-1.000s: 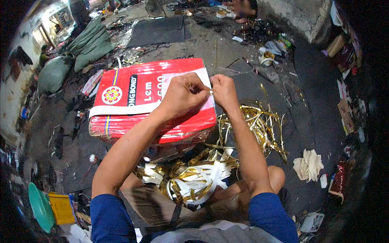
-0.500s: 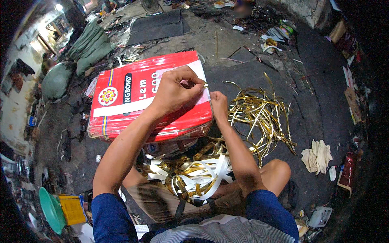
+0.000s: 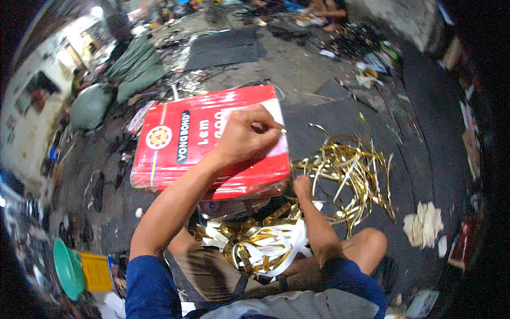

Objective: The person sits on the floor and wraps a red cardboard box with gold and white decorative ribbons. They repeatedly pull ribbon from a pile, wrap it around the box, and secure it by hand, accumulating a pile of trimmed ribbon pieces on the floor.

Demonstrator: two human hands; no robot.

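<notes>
A red box [image 3: 255,178] wrapped in clear plastic, with a flower emblem and printed lettering, stands before me, slightly tilted. My left hand [image 3: 251,133] rests over its right part, thumb and fingers pinched at the right edge. A tiny pale gold bit of strip [image 3: 283,131] shows at those fingertips. Lower down, off the box's right side, my right hand [image 3: 303,187] is closed; what it grips, if anything, is hidden. A heap of gold and white strips [image 3: 265,250] lies at my lap, and a loose tangle of thin gold strips [image 3: 353,181] spreads to the right.
Dark matting [image 3: 419,133] covers the floor. A crumpled beige cloth [image 3: 423,224] lies at right. A green basin [image 3: 69,268] and a yellow container [image 3: 96,271] stand at lower left. Green sacks [image 3: 91,108] and scattered scraps lie farther off; another person [image 3: 326,11] sits at the far back.
My right hand has dropped from the box's right edge toward my lap. The white strip that lay across the box top is off it. My left hand keeps its pinch; the whole view has shifted.
</notes>
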